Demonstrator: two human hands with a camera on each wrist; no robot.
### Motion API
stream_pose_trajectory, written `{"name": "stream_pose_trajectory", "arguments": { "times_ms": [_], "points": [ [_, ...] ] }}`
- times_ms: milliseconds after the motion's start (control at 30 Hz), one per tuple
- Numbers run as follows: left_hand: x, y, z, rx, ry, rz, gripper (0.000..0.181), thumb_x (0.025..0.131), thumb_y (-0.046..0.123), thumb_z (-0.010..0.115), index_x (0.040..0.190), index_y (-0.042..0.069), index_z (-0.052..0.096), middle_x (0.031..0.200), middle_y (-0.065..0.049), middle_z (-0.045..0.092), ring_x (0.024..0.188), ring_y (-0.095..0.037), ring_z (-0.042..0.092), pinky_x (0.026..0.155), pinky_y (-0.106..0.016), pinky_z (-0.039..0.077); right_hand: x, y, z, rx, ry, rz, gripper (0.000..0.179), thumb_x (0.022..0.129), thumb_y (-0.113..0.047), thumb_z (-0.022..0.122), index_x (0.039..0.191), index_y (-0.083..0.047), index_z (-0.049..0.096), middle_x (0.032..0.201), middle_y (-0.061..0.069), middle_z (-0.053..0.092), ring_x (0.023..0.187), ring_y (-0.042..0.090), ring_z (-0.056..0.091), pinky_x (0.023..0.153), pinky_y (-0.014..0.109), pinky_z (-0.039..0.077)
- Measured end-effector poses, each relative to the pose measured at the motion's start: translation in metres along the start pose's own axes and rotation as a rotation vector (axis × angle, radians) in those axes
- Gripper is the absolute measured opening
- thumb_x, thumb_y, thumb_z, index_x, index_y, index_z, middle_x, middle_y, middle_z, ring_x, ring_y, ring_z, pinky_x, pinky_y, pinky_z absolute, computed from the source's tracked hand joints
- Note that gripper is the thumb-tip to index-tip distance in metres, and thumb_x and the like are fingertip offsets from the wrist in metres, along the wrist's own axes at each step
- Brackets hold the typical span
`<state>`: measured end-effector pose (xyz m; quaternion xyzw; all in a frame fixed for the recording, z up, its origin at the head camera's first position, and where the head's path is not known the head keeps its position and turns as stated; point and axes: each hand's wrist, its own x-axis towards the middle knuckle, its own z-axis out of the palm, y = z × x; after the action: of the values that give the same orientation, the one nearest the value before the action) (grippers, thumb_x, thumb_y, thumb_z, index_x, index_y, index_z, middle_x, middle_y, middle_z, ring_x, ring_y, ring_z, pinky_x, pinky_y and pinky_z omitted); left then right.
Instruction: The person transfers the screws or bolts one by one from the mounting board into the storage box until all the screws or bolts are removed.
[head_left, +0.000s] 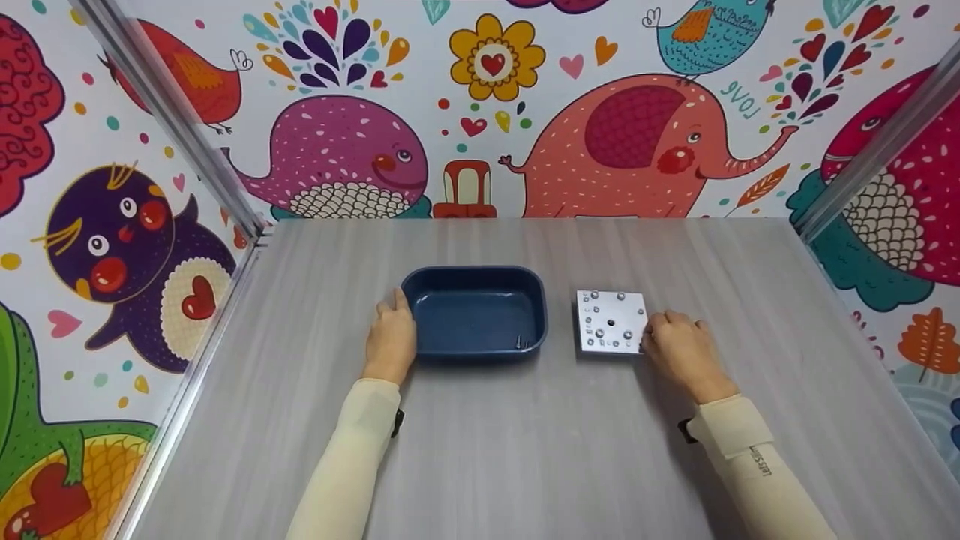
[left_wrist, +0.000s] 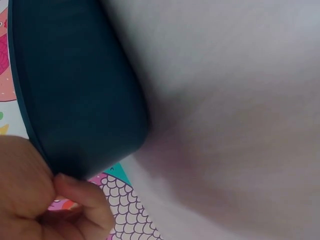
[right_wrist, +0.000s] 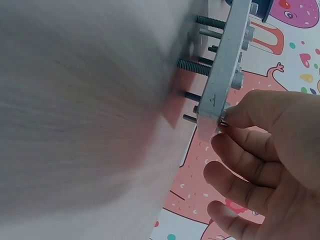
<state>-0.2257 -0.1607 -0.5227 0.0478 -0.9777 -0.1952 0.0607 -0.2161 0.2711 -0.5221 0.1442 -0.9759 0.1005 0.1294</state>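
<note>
A dark blue plastic basin [head_left: 474, 352] stands on the table, with a few small screws [head_left: 520, 343] in its front right corner. My left hand [head_left: 391, 341] holds the basin's left side by the rim. To the right is a square metal plate [head_left: 611, 322] set with several bolts and screws. In the right wrist view, bolt shanks [right_wrist: 194, 67] stick out beneath the plate toward the table. My right hand [head_left: 681, 351] is at the plate's right edge. Its thumb and index finger pinch a small screw [right_wrist: 223, 123] at the plate's corner, mostly hidden by the fingertips.
The grey wood-grain table [head_left: 480, 450] carries the basin and plate side by side, with a gap between them. Metal frame posts [head_left: 180, 127] rise at the table's back corners. A wall printed with cartoon animals [head_left: 345, 150] stands behind.
</note>
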Motion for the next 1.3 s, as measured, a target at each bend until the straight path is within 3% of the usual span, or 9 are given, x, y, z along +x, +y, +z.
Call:
{"name": "stream_pose_trajectory", "arguments": {
  "times_ms": [467, 667, 767, 1000, 1300],
  "points": [
    [0.003, -0.002, -0.002, 0.002, -0.014, -0.012, 0.053, 0.104, 0.006, 0.049, 0.151, -0.01, 0.032, 0.124, -0.04, 0.05, 0.096, -0.048, 0.062, 0.078, -0.053, 0.056, 0.012, -0.006, -0.029, 0.002, 0.024, -0.029, 0.007, 0.085, -0.004, 0.069, 0.089, 0.002, 0.066, 0.084, 0.016, 0.062, 0.083, 0.039, 0.06, 0.073, 0.06, 0.044],
    [0.001, -0.003, -0.003, 0.03, -0.013, 0.012, 0.053, 0.102, 0.001, 0.05, 0.15, -0.013, 0.031, 0.119, -0.04, 0.051, 0.084, -0.045, 0.066, 0.071, -0.05, 0.058, 0.019, -0.011, -0.035, -0.017, 0.114, -0.08, 0.005, 0.085, -0.003, 0.067, 0.086, 0.002, 0.067, 0.082, 0.016, 0.063, 0.079, 0.038, 0.061, 0.067, 0.056, 0.045],
    [0.0, -0.003, -0.003, 0.033, -0.016, 0.006, 0.053, 0.102, 0.0, 0.049, 0.15, -0.012, 0.031, 0.119, -0.039, 0.051, 0.082, -0.044, 0.066, 0.07, -0.049, 0.058, 0.024, -0.015, -0.037, -0.008, 0.114, -0.085, 0.006, 0.087, -0.004, 0.068, 0.087, 0.002, 0.067, 0.083, 0.016, 0.063, 0.079, 0.038, 0.061, 0.066, 0.054, 0.045],
    [0.0, -0.001, -0.001, 0.03, -0.03, 0.006, 0.052, 0.101, -0.007, 0.045, 0.151, -0.012, 0.029, 0.123, -0.04, 0.05, 0.087, -0.044, 0.065, 0.073, -0.049, 0.057, 0.039, -0.032, -0.042, 0.005, 0.07, -0.092, 0.011, 0.091, -0.009, 0.067, 0.092, 0.002, 0.068, 0.085, 0.016, 0.064, 0.08, 0.035, 0.061, 0.069, 0.052, 0.046],
    [0.0, 0.0, 0.001, 0.006, -0.017, 0.005, 0.051, 0.1, -0.01, 0.043, 0.15, -0.012, 0.031, 0.124, -0.04, 0.05, 0.093, -0.047, 0.064, 0.078, -0.052, 0.056, 0.072, -0.072, -0.049, 0.032, 0.073, -0.149, 0.011, 0.092, -0.01, 0.065, 0.092, 0.0, 0.069, 0.087, 0.013, 0.065, 0.084, 0.035, 0.062, 0.077, 0.056, 0.047]
  ]
}}
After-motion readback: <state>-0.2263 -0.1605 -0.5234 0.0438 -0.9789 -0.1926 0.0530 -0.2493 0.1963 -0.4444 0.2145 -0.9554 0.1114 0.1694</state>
